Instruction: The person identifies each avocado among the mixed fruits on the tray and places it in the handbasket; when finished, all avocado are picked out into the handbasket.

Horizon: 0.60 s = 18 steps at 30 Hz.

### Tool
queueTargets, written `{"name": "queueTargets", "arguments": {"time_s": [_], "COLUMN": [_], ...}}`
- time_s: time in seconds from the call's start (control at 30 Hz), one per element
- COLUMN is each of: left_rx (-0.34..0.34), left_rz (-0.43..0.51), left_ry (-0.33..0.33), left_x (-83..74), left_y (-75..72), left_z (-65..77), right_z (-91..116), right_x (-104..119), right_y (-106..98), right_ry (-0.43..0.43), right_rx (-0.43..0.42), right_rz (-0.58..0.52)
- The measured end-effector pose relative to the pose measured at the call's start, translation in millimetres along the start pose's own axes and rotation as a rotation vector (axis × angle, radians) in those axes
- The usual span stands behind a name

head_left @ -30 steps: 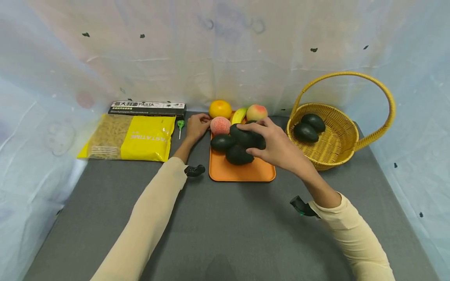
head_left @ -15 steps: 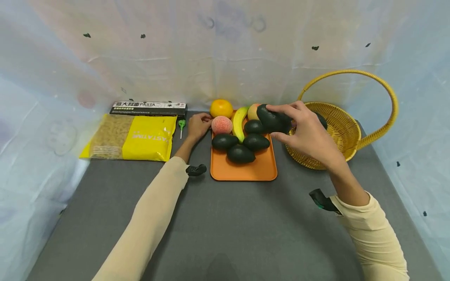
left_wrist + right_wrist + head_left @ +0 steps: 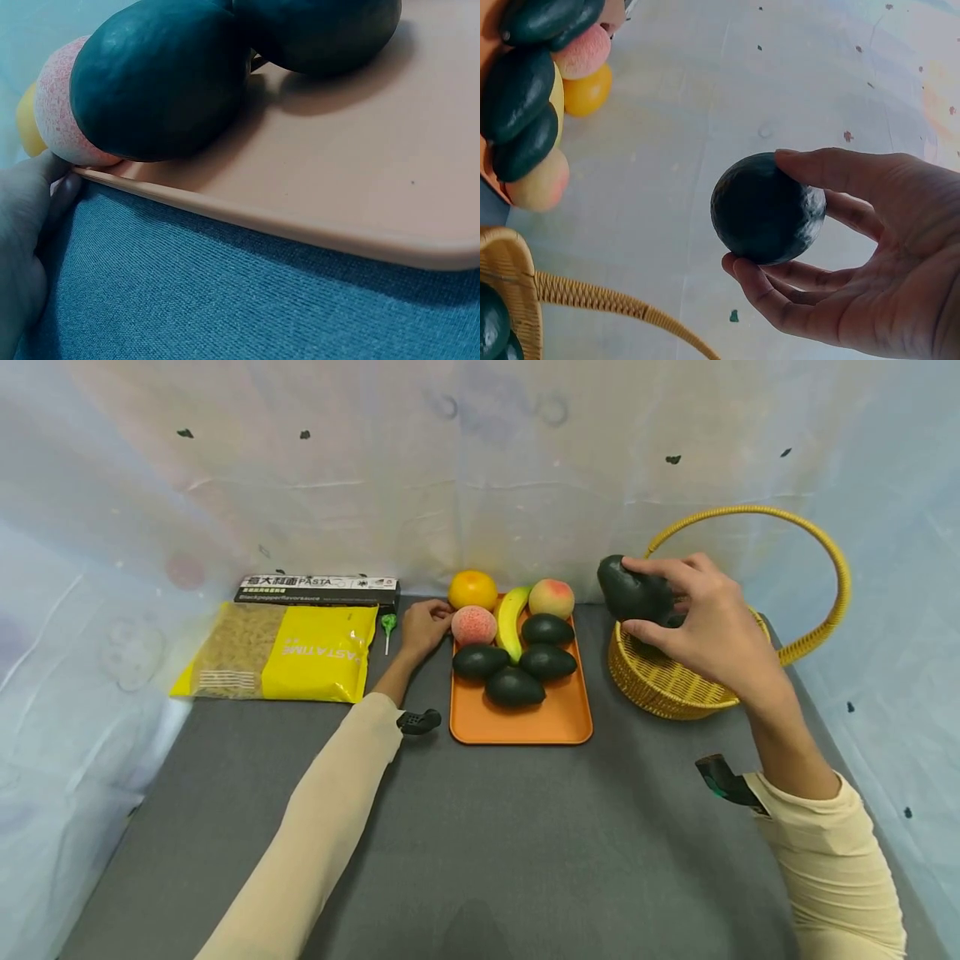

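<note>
My right hand (image 3: 716,618) pinches a dark green avocado (image 3: 628,591) between thumb and fingers, above the left side of the yellow wicker basket (image 3: 660,697). In the right wrist view the held avocado (image 3: 761,214) shows its rounded end, and avocados (image 3: 491,322) lie inside the basket. At the left rim of the orange tray (image 3: 521,731), my left hand (image 3: 424,628) pinches the edge beside a pink speckled peach (image 3: 474,625). Several avocados (image 3: 515,687), a banana (image 3: 510,618) and another peach (image 3: 552,599) lie on the tray, with an orange (image 3: 473,590) at its back left corner.
Left of the tray lie a yellow pasta bag (image 3: 281,652), a black pasta box (image 3: 315,592) and a green lollipop (image 3: 388,625). The basket's tall handle (image 3: 840,577) arches over its right side. A pale curtain (image 3: 480,468) hangs behind the grey table (image 3: 487,827).
My right hand has lifted the avocado off the pile on the tray and carried it right and up, over the basket. The left hand stays in place.
</note>
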State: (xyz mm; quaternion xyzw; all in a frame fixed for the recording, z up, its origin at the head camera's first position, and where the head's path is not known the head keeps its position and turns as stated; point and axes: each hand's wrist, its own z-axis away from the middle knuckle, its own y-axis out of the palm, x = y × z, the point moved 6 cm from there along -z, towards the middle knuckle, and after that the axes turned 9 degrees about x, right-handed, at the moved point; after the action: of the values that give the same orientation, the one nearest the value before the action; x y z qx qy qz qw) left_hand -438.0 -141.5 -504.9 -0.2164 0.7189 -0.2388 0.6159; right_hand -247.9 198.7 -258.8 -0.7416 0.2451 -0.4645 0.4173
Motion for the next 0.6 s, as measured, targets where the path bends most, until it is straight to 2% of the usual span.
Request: {"name": "queueTargets", "arguments": {"time_s": [0.4, 0.6], "left_rx": [-0.003, 0.003], "left_rz": [-0.008, -0.002], "left_ry": [-0.003, -0.009], "left_x": [0.9, -0.5], "left_y": [0.4, -1.4], "left_z": [-0.9, -0.6], "right_z": [3, 4], "right_x": [-22, -34], "right_y": [-18, -29], "right_ry": [0.048, 0.123], "right_rx": [-0.026, -0.031], "right_rz": [-0.078, -0.075]}}
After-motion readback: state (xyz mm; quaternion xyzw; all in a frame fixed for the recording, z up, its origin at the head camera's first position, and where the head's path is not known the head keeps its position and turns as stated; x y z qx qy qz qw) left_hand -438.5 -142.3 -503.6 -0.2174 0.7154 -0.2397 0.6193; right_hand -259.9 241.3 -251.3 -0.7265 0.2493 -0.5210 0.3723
